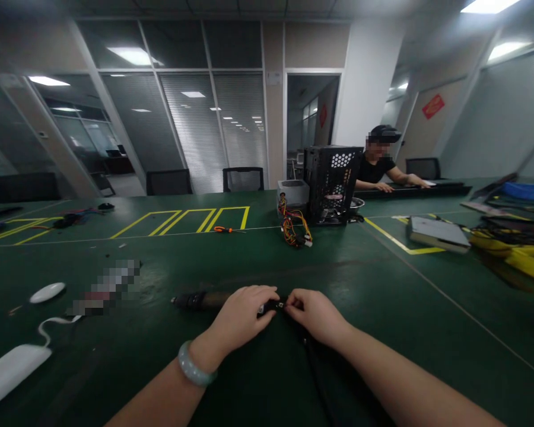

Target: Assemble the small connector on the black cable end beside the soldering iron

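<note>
A dark electric screwdriver [204, 300] lies on the green table, its narrow tip pointing left. My left hand [247, 308] is wrapped over its rear end, with a pale bracelet on the wrist. Close by on the right, my right hand [309, 311] has its fingers pinched on a small cable plug [282, 305] at the tool's back end. Whether the plug is fully seated in the tool I cannot tell. A black cable [314, 367] runs from below my right hand toward the near edge.
Ahead stand a black computer case [331, 184] and a power supply [292, 194] with bundled wires. An orange screwdriver [223, 229] lies mid-table. To the right are a flat metal box [438, 233] and yellow material [531, 261]. A power bank-like white object [15, 376] lies left. Another person [382, 166] sits across.
</note>
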`<move>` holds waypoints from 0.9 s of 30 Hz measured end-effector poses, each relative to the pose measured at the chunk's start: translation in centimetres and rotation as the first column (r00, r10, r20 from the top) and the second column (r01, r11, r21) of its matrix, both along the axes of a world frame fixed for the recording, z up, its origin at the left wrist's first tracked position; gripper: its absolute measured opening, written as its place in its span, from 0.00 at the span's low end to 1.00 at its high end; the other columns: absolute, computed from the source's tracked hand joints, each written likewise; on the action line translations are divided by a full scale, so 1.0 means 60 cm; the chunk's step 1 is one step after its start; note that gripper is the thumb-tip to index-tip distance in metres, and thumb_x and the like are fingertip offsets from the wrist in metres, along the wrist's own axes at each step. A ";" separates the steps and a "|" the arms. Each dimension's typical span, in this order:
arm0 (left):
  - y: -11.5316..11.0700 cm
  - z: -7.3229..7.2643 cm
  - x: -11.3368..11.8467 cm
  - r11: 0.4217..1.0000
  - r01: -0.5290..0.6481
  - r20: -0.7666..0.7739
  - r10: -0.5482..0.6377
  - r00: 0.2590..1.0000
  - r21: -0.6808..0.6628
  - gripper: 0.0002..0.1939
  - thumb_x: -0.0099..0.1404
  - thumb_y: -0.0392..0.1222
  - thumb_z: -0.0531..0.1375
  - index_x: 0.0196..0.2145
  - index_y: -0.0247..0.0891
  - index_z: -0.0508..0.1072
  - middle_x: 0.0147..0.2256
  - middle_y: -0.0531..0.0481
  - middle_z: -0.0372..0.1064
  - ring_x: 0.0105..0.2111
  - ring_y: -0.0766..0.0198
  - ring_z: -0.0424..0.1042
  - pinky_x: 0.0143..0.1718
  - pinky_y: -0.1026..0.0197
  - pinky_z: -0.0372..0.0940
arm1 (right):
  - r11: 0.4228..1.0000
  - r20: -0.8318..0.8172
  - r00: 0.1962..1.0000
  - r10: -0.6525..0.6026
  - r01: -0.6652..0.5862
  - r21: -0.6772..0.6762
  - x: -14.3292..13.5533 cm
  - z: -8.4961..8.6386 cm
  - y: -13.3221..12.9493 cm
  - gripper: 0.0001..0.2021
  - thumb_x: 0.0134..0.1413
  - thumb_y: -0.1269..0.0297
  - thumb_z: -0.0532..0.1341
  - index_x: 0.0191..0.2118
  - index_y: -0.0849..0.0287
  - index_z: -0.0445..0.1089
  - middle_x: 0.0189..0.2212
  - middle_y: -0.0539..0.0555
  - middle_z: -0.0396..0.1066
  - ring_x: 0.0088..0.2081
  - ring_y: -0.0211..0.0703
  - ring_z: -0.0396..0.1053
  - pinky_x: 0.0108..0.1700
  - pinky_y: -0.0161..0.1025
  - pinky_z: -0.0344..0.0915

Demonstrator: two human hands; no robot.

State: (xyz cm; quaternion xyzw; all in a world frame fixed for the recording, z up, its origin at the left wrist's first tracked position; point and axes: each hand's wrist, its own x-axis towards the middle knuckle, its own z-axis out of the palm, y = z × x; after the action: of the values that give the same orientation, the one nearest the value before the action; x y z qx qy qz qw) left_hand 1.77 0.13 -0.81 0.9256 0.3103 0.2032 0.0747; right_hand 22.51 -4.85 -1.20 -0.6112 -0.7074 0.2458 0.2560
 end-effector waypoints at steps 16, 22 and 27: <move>0.003 -0.009 0.020 1.000 0.000 0.021 0.000 1.000 0.002 0.09 0.62 0.36 0.58 0.40 0.45 0.73 0.45 0.51 0.72 0.45 0.58 0.70 0.47 0.54 0.63 | 1.000 0.000 1.000 0.010 -0.010 0.004 0.008 -0.006 0.004 0.06 0.55 0.64 0.60 0.35 0.55 0.74 0.29 0.49 0.75 0.31 0.39 0.70 0.32 0.32 0.59; 0.003 -0.009 0.019 0.999 -0.047 0.015 0.047 0.999 -0.004 0.09 0.61 0.41 0.61 0.41 0.45 0.71 0.43 0.52 0.72 0.43 0.58 0.70 0.45 0.54 0.63 | 0.999 -0.010 0.999 0.031 -0.031 0.009 0.005 -0.005 0.004 0.06 0.55 0.64 0.60 0.35 0.54 0.75 0.29 0.49 0.75 0.31 0.38 0.71 0.33 0.32 0.60; 0.006 -0.011 0.021 0.997 -0.068 0.015 0.069 0.998 -0.037 0.06 0.61 0.40 0.61 0.38 0.44 0.71 0.40 0.53 0.72 0.41 0.59 0.70 0.44 0.55 0.63 | 1.000 -0.009 1.000 0.021 -0.021 0.009 0.007 -0.005 0.005 0.06 0.55 0.62 0.60 0.35 0.54 0.74 0.30 0.48 0.75 0.31 0.38 0.71 0.32 0.32 0.60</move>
State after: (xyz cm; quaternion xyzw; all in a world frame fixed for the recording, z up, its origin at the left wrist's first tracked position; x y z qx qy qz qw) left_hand 3.02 0.48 -1.47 0.9113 0.3450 0.2072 0.0872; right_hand 22.94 -4.57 -1.51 -0.6016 -0.7137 0.2480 0.2591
